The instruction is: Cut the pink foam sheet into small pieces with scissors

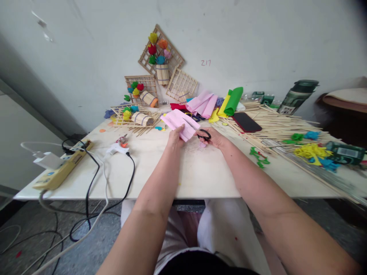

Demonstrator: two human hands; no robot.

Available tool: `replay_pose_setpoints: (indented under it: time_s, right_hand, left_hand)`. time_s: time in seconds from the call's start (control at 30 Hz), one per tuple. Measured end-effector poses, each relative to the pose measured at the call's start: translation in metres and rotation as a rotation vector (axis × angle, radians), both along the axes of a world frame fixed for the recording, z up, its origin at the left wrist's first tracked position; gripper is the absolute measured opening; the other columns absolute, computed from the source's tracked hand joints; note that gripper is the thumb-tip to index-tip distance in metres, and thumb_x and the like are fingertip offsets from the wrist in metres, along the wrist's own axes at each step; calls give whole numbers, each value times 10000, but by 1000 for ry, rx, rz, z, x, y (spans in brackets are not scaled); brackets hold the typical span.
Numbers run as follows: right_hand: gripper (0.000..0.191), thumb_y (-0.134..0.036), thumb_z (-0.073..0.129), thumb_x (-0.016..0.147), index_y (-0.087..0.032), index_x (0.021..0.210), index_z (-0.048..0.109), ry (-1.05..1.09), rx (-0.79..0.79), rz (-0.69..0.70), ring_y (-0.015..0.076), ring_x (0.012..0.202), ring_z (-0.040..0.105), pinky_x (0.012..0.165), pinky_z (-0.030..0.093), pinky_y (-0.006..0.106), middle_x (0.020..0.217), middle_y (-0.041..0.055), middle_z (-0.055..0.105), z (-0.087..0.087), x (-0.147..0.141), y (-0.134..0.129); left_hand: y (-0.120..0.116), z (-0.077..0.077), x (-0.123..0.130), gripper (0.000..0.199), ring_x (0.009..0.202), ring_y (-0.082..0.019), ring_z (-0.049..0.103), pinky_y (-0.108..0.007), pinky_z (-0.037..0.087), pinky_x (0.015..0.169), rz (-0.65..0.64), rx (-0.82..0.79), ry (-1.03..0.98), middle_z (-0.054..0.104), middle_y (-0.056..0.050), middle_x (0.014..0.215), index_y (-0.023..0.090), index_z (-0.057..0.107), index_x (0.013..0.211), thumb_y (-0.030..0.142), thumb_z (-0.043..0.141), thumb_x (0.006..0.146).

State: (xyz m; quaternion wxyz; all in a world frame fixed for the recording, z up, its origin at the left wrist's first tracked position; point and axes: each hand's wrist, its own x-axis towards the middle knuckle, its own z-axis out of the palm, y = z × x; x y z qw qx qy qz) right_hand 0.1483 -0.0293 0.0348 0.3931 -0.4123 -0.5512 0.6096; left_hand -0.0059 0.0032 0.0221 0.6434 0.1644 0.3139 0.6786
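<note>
My left hand (176, 136) is closed on a pink sheet (173, 119), which looks like crepe paper or felt, and holds it up over the table. In my right hand (211, 138) is a pair of scissors (204, 134) with black handles. Their blades lie across the right part of the pink sheet; whether they are cutting through it at this instant I cannot tell. A small pink scrap (202, 145) lies on the table just under the scissors. Behind the sheet are more folded pink sheets (202, 103).
Green (235, 101) and yellow rolls, a phone (247, 122) and many thin wooden sticks (275, 121) spread to the right. A glue gun (118, 148) and a power strip (61, 168) with cables lie left. Stick lattices with flowers (162, 49) lean on the wall.
</note>
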Motion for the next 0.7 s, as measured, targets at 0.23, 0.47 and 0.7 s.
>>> replay_pose_setpoints:
  time_s: [0.23,0.47,0.7]
  right_hand:
    - [210,-305,638,810,-98,828,613,-57,38,-20,44,362,359,337,276,153,465,-46,471,-1,1,3]
    - [199,-285,628,803,-88,827,623,-57,52,-10,46,351,363,325,252,154,454,-42,480,-2,1,6]
    - [186,-276,632,787,-90,800,631,-54,50,-2,46,340,352,317,246,153,440,-45,475,-5,2,10]
  left_hand:
    - [0,0,0,193,836,-208,689,-371,542,889,2,8,-1,711,-75,838,121,636,886,9,631,729]
    - [2,-1,-2,212,889,-224,689,-386,540,897,6,-2,2,714,-74,870,132,643,890,10,637,718]
    - [0,1,-3,219,876,-212,693,-358,546,883,-8,-22,24,714,-59,830,141,647,923,27,628,737]
